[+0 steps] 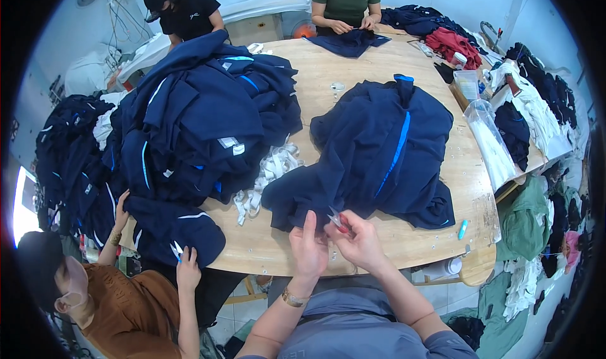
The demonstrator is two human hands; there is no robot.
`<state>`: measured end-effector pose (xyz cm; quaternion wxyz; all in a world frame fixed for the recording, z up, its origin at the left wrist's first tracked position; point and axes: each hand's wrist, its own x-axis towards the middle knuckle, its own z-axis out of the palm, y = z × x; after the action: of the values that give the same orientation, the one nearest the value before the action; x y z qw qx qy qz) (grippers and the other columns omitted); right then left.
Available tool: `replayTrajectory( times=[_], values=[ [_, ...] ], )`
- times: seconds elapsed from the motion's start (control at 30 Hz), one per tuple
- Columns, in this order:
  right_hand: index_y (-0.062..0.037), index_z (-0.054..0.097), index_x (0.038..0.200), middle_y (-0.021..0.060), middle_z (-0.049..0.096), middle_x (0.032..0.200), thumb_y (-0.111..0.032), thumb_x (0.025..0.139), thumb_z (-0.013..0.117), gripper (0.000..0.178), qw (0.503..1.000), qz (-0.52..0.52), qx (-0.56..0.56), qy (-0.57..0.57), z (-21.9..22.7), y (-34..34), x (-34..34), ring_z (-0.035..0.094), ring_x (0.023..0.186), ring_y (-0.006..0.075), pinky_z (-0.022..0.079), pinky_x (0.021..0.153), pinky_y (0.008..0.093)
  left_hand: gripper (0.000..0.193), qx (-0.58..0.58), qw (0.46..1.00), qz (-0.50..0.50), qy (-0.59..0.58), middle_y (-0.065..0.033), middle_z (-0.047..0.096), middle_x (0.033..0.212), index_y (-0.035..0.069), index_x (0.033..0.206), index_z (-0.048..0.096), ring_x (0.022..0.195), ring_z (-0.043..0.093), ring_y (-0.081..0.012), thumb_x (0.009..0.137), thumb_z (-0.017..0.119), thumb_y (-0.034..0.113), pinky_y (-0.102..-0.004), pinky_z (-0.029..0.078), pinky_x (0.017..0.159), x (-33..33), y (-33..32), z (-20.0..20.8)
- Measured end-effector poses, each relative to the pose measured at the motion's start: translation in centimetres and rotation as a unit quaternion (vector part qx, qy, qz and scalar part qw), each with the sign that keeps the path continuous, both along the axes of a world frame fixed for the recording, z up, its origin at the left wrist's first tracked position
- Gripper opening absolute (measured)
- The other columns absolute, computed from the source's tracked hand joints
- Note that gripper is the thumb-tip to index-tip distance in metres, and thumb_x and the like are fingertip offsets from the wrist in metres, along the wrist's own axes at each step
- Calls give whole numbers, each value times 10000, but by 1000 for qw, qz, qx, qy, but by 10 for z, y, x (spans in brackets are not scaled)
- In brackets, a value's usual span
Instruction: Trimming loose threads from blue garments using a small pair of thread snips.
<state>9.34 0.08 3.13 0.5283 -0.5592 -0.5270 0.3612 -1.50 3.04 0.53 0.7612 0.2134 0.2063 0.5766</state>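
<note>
A navy garment (360,157) with a bright blue stripe lies bunched on the table in front of me. My left hand (309,252) is at its near edge, thumb pointing up against the cloth, fingers partly hidden and closed on the edge. Small thread snips (339,221) with red handles are in my right hand (361,242), which is closed around them. Their metal blades point up and left, just over the garment's near edge, close to my left thumb.
A tall heap of navy garments (196,106) stands left, beside tangled white strips (274,163). At lower left a co-worker (120,289) holds scissors over navy cloth; two more people work at the far side. A light-blue capped marker (463,229) and plastic bags (489,141) lie right.
</note>
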Motion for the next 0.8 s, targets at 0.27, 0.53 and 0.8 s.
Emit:
replayTrajectory(
  times=[0.27, 0.53, 0.8],
  values=[
    [-53, 563, 782, -89, 468, 650, -54, 796, 660, 98, 987, 43, -45, 150, -1, -8, 8, 381, 590, -20, 285, 510, 153, 208, -40, 999, 19, -29, -71, 626, 1001, 10, 1007, 590, 899, 598, -127, 938, 482, 173, -256, 482, 807, -1, 6, 14],
    [-5, 570, 930, 38, 609, 715, 28, 718, 664, 234, 982, -55, 117, -137, -2, 4, 2, 598, 615, 83, 476, 549, 210, 156, -25, 999, 29, 33, -37, 638, 900, 13, 964, 612, 804, 587, -98, 912, 533, 136, -228, 474, 732, -1, 0, -4],
    [7, 550, 945, 84, 601, 697, 38, 588, 657, 374, 903, -48, 205, -373, -6, 10, 11, 605, 561, 205, 466, 488, 292, 124, 185, 934, 80, 296, 1, 629, 801, -22, 881, 631, 687, 516, -36, 884, 585, 93, -186, 423, 621, -5, -2, -10]
  ],
)
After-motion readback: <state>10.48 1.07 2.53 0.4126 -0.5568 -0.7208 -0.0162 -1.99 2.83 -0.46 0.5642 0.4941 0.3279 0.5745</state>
